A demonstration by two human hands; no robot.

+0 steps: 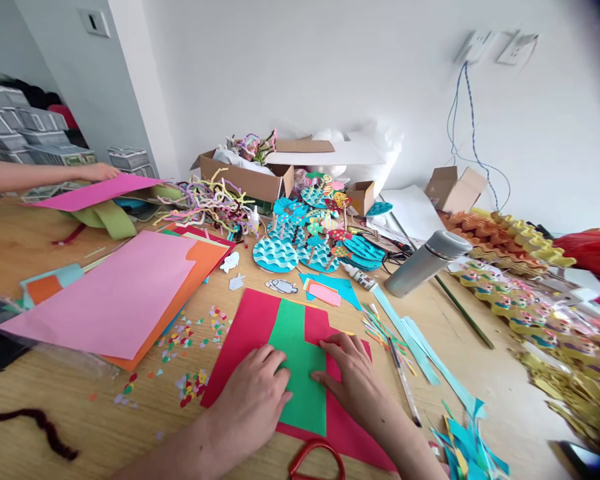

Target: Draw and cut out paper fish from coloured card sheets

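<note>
A green strip of paper (300, 360) lies lengthwise over red sheets (240, 327) on the table before me. My left hand (257, 393) rests at the strip's left edge, fingers bent and lying on the paper. On the right side, my right hand (347, 370) touches the strip and the red paper, thumb and fingers apart, holding nothing. Red scissor handles (317, 460) show at the bottom edge of the red paper; the blades are hidden.
Pink sheets (115, 293) lie at the left, beside confetti (195, 387). A grey bottle (425, 263), a pen (404, 383) and blue strips (420, 347) are at the right. Another person's hand (100, 172) touches a magenta sheet (100, 192). Blue wave crafts (276, 253) stand behind.
</note>
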